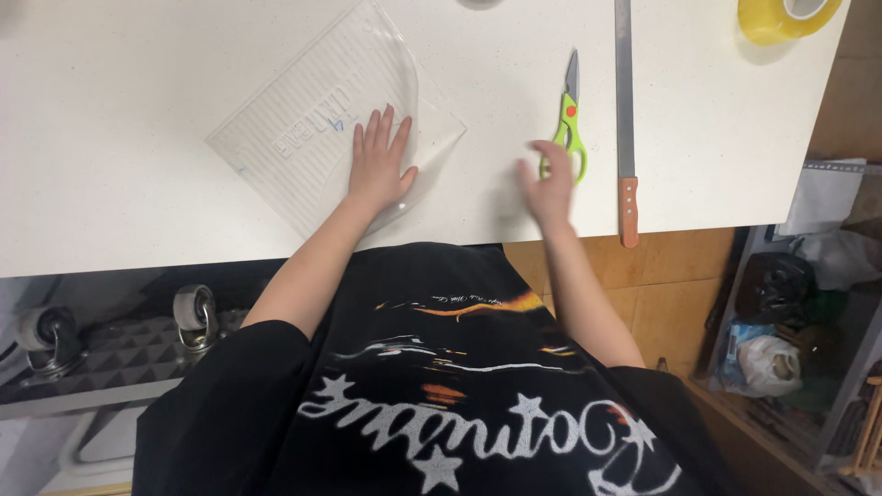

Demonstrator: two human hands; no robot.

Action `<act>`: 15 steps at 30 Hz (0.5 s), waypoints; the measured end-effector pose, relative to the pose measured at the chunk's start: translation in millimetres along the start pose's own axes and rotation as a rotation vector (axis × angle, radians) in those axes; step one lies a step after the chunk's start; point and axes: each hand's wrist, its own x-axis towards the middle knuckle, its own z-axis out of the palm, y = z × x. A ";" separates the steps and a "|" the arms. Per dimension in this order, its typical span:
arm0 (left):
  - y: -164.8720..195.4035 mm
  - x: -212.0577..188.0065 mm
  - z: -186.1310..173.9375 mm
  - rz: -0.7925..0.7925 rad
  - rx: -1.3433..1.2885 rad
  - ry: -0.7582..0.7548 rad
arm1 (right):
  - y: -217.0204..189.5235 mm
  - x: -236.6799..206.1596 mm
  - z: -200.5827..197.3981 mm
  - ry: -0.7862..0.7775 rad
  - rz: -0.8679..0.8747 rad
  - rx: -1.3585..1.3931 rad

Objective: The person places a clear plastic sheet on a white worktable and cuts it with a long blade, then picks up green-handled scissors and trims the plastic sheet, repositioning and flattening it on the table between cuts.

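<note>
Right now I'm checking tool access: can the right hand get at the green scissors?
Probably yes. The right hand is blurred but lies right at the handles of the green scissors, with bare white table around them. The left hand presses a clear plastic sheet, well aside.

You have one view only, from the camera on your head, looking steeply down over your chest at the near edge of the white worktop. It sits close: your forearms fill the middle, and both hands lie within reach. The worktop runs off the top and left, and floor and shelves show to the right and below
</note>
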 end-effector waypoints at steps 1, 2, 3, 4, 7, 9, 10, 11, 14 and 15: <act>0.7 2.1 2.0 -0.012 0.018 -0.005 | -13.4 -1.7 13.1 -0.100 0.002 0.044; 1.4 3.7 3.9 -0.024 0.037 -0.010 | -27.5 -3.9 27.8 -0.200 0.004 0.087; 2.3 5.5 5.2 -0.018 0.009 0.028 | -42.0 -4.8 44.0 -0.252 0.126 0.170; 3.0 7.5 6.3 -0.012 -0.017 0.067 | -53.6 -4.3 56.9 -0.304 0.246 0.254; 3.6 11.3 3.6 0.007 -0.042 0.180 | -72.7 0.6 78.0 -0.408 0.770 0.512; 2.5 11.6 2.3 0.014 -0.110 0.219 | -74.6 4.0 81.0 -0.429 0.805 0.562; 2.7 10.5 -0.3 0.012 -0.177 0.223 | -74.0 5.5 81.2 -0.439 0.824 0.587; 4.0 8.9 -3.3 0.012 -0.246 0.225 | -72.3 7.8 80.4 -0.431 0.862 0.669; 11.1 1.8 -15.6 0.045 -0.401 0.323 | -66.4 15.5 73.5 -0.406 0.963 0.863; 14.9 -1.4 -20.0 -0.019 -0.466 0.330 | -62.9 17.7 69.8 -0.398 0.992 0.895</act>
